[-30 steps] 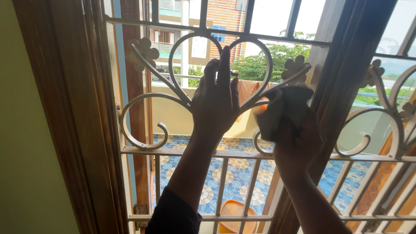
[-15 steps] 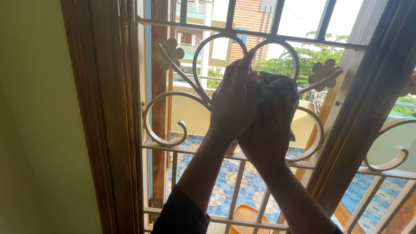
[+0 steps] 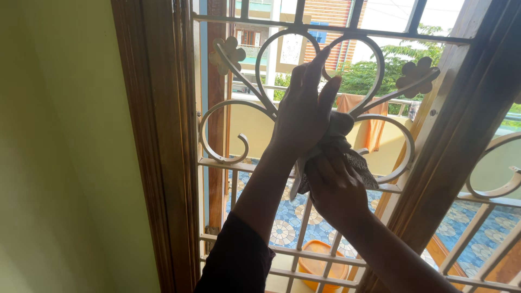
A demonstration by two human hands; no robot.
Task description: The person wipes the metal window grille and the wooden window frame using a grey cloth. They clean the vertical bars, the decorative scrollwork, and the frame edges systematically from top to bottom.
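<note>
- Wooden frame (image 3: 152,135) at left, dark brown, running top to bottom; second wooden post (image 3: 461,130) leaning at right.
- Green wall (image 3: 59,163) left of frame, plain.
- Cream metal grille (image 3: 228,163) filling the opening: heart-shaped scroll on top, curls on both sides, flower knobs at the upper corners, upright bars below.
- Beyond the grille: tiled balcony floor (image 3: 287,217) in blue and tan, orange tub (image 3: 320,263) low down, orange fabric over a far rail, trees and buildings farther off.
- Left hand (image 3: 304,116) raised against the scroll centre, fingers stretched up along the heart; grip loose and wide, thumb touching the cloth but not closed on it.
- Right hand (image 3: 334,187) just below and right of the left, grip closed around the cloth from beneath.
- Cloth (image 3: 339,146) dark, bunched, pressed at the junction where the scrolls meet, between both hands; lies up from the right grip, long axis roughly upright, loose corner hanging down right.
- Right hand nearer the cloth; left touching it from above.
</note>
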